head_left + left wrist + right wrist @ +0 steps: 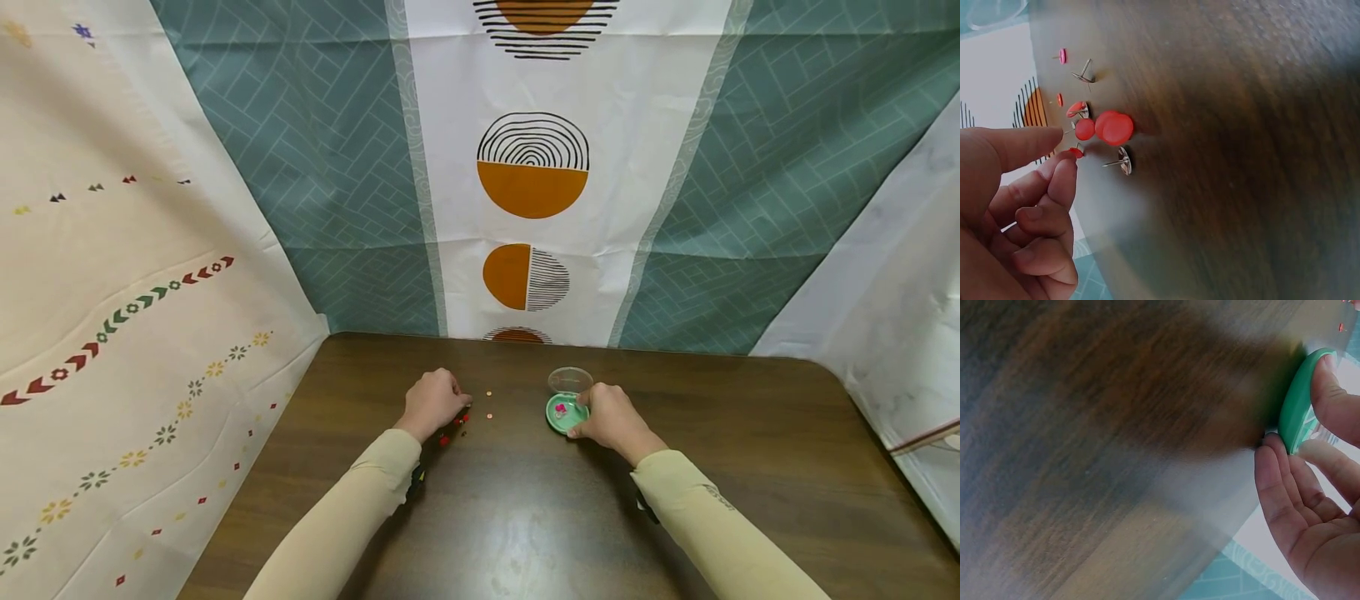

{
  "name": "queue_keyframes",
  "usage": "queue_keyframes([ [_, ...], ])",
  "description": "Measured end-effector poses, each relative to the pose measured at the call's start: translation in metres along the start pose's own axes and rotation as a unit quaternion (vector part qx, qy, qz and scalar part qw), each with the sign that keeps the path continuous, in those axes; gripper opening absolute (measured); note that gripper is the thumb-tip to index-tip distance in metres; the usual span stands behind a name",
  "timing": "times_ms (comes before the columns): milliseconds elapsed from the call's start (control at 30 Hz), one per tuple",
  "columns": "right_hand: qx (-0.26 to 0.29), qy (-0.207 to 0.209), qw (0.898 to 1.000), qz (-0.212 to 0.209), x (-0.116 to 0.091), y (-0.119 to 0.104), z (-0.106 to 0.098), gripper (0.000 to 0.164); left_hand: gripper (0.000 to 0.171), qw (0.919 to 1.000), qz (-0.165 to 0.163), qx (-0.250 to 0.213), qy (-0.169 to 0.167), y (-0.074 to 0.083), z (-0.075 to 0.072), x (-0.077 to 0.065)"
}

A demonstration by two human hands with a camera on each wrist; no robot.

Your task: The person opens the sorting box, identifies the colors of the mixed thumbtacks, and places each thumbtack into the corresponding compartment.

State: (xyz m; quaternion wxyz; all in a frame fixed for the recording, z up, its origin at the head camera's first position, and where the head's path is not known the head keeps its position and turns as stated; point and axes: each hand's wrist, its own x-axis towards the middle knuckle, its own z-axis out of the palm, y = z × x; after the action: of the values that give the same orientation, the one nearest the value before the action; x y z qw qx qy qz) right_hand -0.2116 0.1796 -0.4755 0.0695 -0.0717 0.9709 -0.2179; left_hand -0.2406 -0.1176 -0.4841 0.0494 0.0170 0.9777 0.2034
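Observation:
My left hand (435, 404) is low over the table's left half, thumb and forefinger pinching at a small red thumbtack (1077, 152); its other fingers are curled. Beside those fingertips lie several red thumbtacks (1115, 128), some with metal pins showing. My right hand (611, 421) grips the rim of a round green case (557, 423), thumb on one side and fingers on the other. The case's clear lid (570, 380) stands open at the back. Inside are a few pink thumbtacks (560, 409). In the right wrist view the green case (1297, 400) appears edge-on.
Two small pale orange tacks (490, 416) lie on the dark wooden table (517, 517) between the hands. A patterned curtain (352, 167) hangs along the far edge, and a cream cloth (150, 333) hangs at the left.

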Motion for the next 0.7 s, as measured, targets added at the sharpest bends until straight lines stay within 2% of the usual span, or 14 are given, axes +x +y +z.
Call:
queue_keyframes([
  [400, -0.001, 0.003, 1.0, -0.003, -0.0014, -0.0006, -0.0009, 0.058, 0.029, 0.9996, 0.0, -0.027, -0.013, -0.0023, -0.0023, -0.0023],
  [700, -0.002, 0.005, 1.0, -0.004, -0.0013, -0.0001, 0.001, 0.059, 0.037, 0.9989, 0.0, -0.031, -0.037, -0.0026, 0.0, -0.0045],
])
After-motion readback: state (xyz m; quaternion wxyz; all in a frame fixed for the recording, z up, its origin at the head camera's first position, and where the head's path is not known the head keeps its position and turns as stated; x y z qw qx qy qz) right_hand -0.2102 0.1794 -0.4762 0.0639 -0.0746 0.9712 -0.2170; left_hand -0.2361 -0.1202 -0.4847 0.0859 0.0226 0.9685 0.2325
